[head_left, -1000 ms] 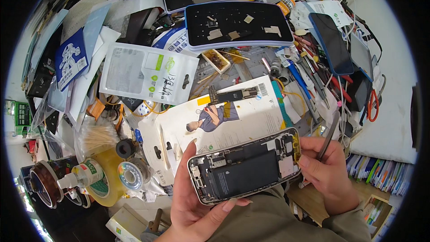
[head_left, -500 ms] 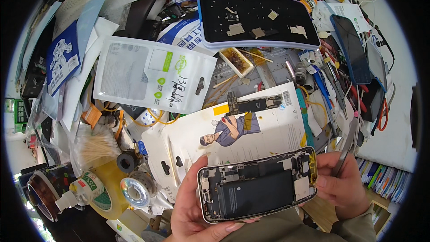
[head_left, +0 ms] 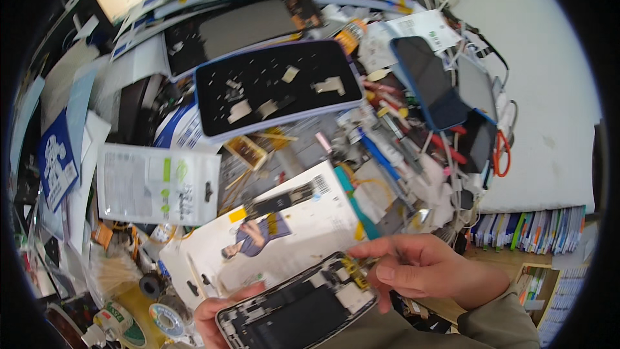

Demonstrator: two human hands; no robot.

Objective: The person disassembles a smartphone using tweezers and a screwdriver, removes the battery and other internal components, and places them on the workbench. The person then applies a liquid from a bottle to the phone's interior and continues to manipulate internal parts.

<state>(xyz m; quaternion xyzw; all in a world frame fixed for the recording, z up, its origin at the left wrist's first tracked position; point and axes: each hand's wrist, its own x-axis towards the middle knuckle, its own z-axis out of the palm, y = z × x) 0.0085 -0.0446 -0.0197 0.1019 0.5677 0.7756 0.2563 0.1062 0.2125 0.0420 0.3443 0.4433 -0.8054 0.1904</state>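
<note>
My left hand is closed around the edge of an opened smartphone at the bottom, with its dark battery, silver plates and yellow flex exposed. My right hand is at the phone's right end, index finger reaching over the yellow part and thumb bent beside it; motion blur hides whether it holds anything. Just beyond them lies a white printed card package with a small dark circuit board on it. A purple-rimmed tray farther back holds small metal plates and screws on black.
Around are a white pouch, tools, orange-handled scissors, a blue phone, a bag of cotton swabs, tape rolls and a spray bottle. Papers stand at right; screens and boards are stacked behind.
My view has swung, blurring the picture. Phone and hands sit lower in view; my right index finger has stretched out over the phone's end, and the grey tweezers seen in it earlier no longer show clearly.
</note>
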